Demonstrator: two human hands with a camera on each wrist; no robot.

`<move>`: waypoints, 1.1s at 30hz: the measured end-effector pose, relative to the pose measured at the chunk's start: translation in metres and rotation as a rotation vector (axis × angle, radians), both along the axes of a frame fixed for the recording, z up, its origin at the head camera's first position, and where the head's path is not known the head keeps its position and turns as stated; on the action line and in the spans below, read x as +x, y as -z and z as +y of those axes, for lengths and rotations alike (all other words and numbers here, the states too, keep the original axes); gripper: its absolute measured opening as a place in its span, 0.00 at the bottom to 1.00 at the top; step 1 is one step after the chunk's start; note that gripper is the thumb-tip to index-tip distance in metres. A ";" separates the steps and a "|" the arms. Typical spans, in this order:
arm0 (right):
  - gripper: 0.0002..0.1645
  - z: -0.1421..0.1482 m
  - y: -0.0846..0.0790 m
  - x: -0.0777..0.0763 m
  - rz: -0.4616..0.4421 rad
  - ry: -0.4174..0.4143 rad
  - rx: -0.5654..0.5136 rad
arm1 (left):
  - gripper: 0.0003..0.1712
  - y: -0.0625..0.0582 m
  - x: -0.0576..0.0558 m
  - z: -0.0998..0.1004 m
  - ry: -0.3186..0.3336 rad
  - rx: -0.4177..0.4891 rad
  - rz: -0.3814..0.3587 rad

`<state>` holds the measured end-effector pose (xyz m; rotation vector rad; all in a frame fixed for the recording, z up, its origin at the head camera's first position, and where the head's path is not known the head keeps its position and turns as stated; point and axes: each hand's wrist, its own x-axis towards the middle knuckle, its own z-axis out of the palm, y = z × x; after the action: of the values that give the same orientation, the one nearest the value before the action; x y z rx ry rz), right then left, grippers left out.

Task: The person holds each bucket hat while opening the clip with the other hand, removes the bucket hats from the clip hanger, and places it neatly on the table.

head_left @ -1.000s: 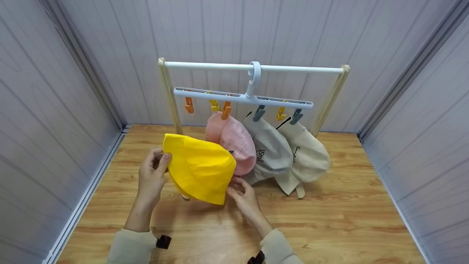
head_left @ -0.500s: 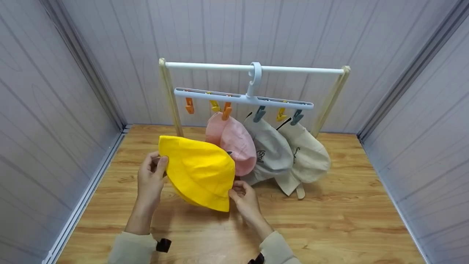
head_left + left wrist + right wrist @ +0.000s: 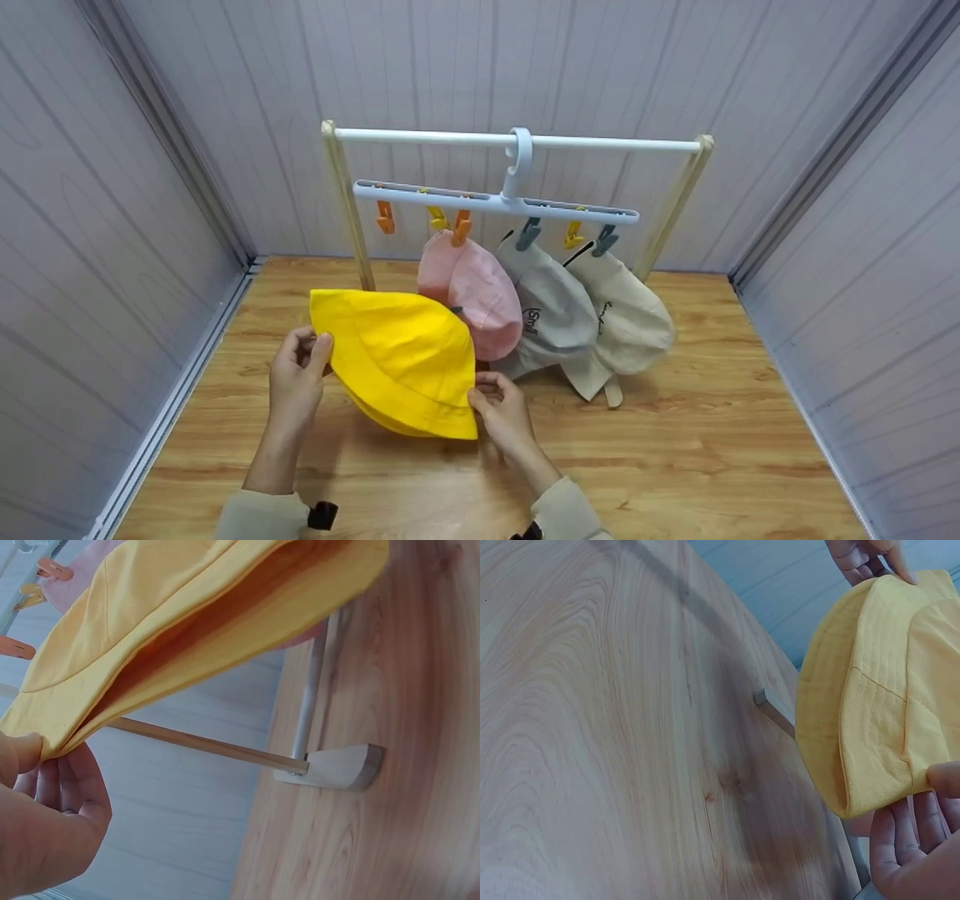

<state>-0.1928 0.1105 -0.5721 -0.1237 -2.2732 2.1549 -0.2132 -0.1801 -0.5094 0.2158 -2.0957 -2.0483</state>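
A yellow bucket hat [image 3: 401, 352] is held between both hands above the table, its brim turned down toward the front left. My left hand [image 3: 298, 375] pinches the brim's left end between thumb and fingers; the left wrist view shows this pinch [image 3: 52, 802] with the brim's two layers together. At the hat's lower right edge, my right hand [image 3: 506, 412] grips the cloth, thumb in front and fingers behind. Close behind the yellow hat hangs a pink hat [image 3: 484, 300], clipped by an orange clothespin [image 3: 461, 227].
A white bar on a wooden rack [image 3: 349, 217] carries a pale blue hanger [image 3: 495, 201]. A grey hat [image 3: 551, 307] and a cream hat [image 3: 637, 315] hang there from dark clips. An orange clip [image 3: 385, 217] at the left end and two yellow clips hold nothing. Panel walls surround the table.
Both hands still hold the yellow hat. It has moved left and down toward the person, and its right end has tipped lower. The left hand has shifted left and down.
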 end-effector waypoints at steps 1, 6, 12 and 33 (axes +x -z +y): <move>0.17 0.000 0.000 0.000 0.005 0.003 0.007 | 0.21 0.001 0.001 -0.001 0.001 -0.004 -0.007; 0.17 0.000 -0.002 0.002 0.008 0.003 0.018 | 0.22 0.007 0.004 -0.007 0.001 -0.014 -0.028; 0.18 -0.002 -0.004 0.005 -0.011 -0.022 0.010 | 0.22 0.015 0.007 -0.016 -0.027 -0.023 -0.061; 0.21 -0.007 -0.007 0.012 -0.118 -0.094 -0.096 | 0.22 0.034 0.018 -0.038 -0.054 -0.004 -0.209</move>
<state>-0.1805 0.1037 -0.5649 -0.1515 -2.2790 2.3654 -0.1947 -0.2181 -0.5435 0.5007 -2.1842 -2.0691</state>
